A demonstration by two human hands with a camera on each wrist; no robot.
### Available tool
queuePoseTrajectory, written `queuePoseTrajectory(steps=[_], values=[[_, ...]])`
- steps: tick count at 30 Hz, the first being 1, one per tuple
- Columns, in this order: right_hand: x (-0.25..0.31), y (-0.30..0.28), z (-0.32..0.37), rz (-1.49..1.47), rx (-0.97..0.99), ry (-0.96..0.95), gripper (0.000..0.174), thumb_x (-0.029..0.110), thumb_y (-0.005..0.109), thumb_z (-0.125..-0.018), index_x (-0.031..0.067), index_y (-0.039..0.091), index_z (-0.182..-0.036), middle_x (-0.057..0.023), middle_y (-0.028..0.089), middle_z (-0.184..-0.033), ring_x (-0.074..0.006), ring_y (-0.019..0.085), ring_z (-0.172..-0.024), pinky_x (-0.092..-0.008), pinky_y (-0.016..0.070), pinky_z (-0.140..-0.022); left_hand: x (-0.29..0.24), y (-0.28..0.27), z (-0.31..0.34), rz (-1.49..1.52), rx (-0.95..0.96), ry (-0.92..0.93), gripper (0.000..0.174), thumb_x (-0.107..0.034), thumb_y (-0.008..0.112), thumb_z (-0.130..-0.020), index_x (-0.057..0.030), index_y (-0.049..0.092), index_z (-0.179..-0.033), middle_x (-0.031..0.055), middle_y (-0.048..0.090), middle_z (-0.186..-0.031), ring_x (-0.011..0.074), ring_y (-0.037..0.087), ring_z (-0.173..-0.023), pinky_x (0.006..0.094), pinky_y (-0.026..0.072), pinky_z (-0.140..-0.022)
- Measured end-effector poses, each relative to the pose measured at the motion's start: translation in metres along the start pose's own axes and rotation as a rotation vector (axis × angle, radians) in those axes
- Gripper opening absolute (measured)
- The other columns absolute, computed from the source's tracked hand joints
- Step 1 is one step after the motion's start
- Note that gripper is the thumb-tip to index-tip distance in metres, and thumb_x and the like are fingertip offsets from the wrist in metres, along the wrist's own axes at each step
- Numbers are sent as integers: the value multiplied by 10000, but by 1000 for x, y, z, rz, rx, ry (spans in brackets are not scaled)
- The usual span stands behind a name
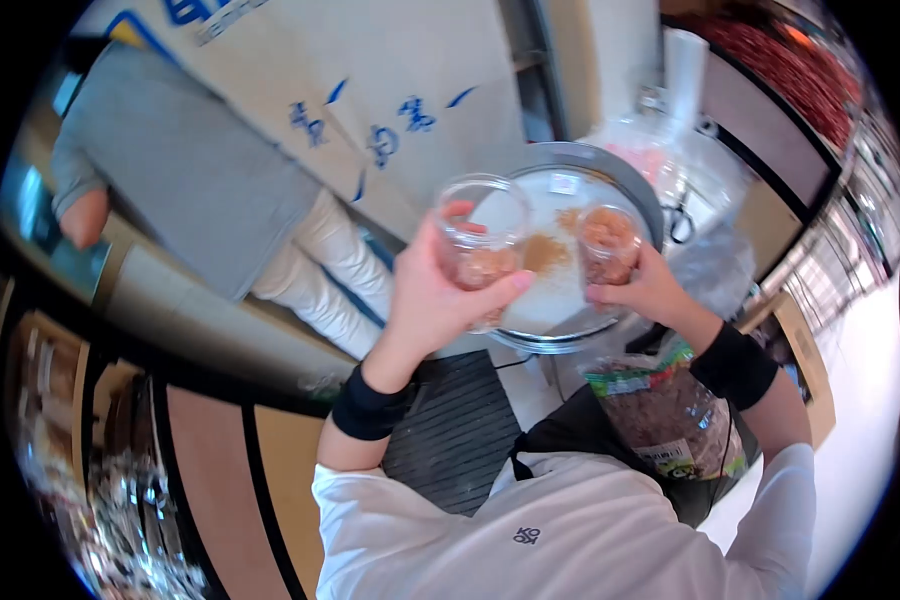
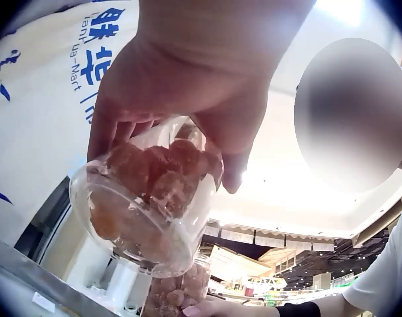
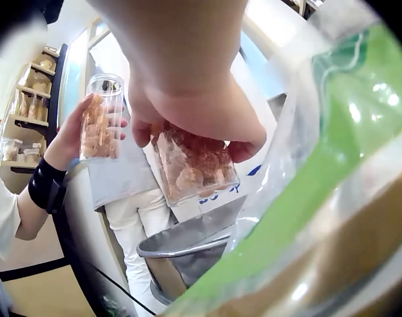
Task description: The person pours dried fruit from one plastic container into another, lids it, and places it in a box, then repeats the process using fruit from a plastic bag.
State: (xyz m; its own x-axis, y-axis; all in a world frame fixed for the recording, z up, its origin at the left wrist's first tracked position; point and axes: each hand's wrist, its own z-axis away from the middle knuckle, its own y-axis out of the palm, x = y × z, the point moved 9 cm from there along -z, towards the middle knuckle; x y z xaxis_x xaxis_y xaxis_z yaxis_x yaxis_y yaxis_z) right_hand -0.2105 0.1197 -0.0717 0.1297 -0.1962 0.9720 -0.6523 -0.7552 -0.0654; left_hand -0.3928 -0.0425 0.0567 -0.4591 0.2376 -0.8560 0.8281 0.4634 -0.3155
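My left hand (image 1: 425,285) grips a clear plastic jar (image 1: 485,262), its thumb curled along the near side. Reddish-brown lumps fill the lower part of this jar, and the upper part shows clear wall; the left wrist view has the lumps close up (image 2: 171,175). A second clear jar (image 1: 610,243), with similar lumps up near its rim, is held by my right hand (image 1: 655,290), thumb and fingers on opposite sides. Both jars are held over a round, metal-rimmed white pan (image 1: 530,312) with patches of brown powder (image 1: 545,254) on it.
A large bag of brown goods (image 1: 670,420) stands below my right arm. Clear plastic bags (image 1: 715,265) lie right of the pan. A person in grey (image 1: 185,170) stands at left beside a hanging white sheet (image 1: 400,70). Dark red goods (image 1: 785,70) are at far right.
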Motion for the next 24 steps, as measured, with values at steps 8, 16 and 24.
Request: queuePoseTrajectory(steps=[8,16,24], values=[[-68,48,-37,26,91,38,953,25,905,-657,27,379,-1451,-70,574,-1278,-196,565,-1208,-364,485,-1025,18,-54,1,-149,-70,-17,922,-356,965,-687,7,455,-1364,92,626,-1121,109,637,-888,246,520,-769],[-87,66,-43,82,183,137,956,33,936,-624,19,412,-1423,-84,573,-1313,-209,575,-1202,-367,469,-1047,-8,-59,13,149,-164,-40,932,-338,961,-691,6,435,-1380,94,593,-1146,97,589,-946,248,498,-806],[-105,75,-52,-2,257,76,987,31,949,-623,28,403,-1445,-84,563,-1354,-208,561,-1240,-371,465,-1060,-39,-42,35,291,-197,-4,869,-196,932,-726,-13,411,-1396,102,578,-1185,138,586,-1038,295,489,-909]])
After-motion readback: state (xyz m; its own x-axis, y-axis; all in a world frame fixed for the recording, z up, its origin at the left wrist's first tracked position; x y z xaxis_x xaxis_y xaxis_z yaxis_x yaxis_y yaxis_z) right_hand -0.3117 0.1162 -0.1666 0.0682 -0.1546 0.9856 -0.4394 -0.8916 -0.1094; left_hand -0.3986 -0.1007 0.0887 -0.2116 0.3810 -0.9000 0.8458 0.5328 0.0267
